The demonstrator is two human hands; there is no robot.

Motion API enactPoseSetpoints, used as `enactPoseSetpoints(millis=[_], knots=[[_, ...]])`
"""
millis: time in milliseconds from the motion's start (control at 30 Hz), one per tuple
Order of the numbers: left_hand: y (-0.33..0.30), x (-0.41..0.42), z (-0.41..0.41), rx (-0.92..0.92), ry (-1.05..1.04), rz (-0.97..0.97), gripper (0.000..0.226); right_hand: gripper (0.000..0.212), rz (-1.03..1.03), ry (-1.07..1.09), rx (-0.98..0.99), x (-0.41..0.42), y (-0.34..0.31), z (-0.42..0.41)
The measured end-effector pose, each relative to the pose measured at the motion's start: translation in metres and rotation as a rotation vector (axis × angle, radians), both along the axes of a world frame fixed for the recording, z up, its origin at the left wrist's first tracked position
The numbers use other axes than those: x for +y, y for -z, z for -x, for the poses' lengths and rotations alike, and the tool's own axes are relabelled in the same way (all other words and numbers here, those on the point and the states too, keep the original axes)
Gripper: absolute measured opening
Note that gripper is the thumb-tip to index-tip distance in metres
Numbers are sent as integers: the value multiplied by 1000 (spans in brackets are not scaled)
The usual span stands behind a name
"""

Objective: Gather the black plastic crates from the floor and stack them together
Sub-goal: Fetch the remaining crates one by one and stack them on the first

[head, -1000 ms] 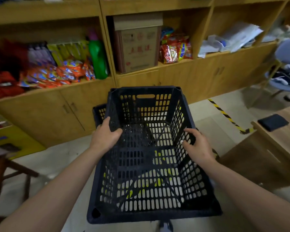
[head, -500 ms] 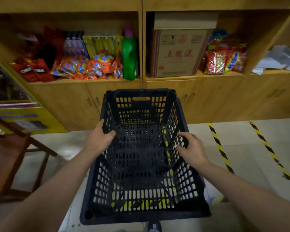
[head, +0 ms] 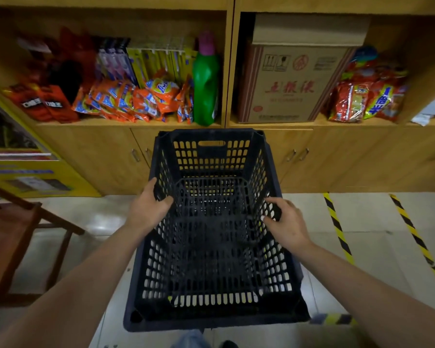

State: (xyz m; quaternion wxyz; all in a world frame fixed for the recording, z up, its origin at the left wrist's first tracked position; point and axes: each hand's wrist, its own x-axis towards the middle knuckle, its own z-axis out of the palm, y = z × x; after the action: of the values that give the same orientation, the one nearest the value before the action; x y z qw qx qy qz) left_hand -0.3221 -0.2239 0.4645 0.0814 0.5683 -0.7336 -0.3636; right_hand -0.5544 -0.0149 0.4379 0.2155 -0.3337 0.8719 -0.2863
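Two hands held one black crate off the floor — the left hand clamped its left wall, fingers curled over the rim; the right hand gripped the right wall, fingers hooked into the holes. Beyond the fingers stood a shelf with a green bottle and a carton.
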Motion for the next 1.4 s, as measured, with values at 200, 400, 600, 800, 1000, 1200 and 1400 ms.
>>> enactPoseSetpoints(millis=[200,400,600,800,1000,1200,1400], knots=[[8,-29,9,-6,22,-12,75,44,20,15,-19,-24,7,11],[22,-43,7,-38,55,-17,85,58,-19,-43,61,-34,10,20],[44,-33,-4,-201,205,132,86,83,-112,-131,59,-24,22,18],[56,-19,-15,-224,228,162,102,91,-142,-109,56,-24,30,18],[56,-26,-20,-175,205,162,98,83,-104,-104,61,-33,29,20],[54,-31,-12,-147,225,165,95,81,-110,-79,62,-36,29,24],[63,-32,-13,-174,248,188,96,86,-177,-98,98,-41,33,22]])
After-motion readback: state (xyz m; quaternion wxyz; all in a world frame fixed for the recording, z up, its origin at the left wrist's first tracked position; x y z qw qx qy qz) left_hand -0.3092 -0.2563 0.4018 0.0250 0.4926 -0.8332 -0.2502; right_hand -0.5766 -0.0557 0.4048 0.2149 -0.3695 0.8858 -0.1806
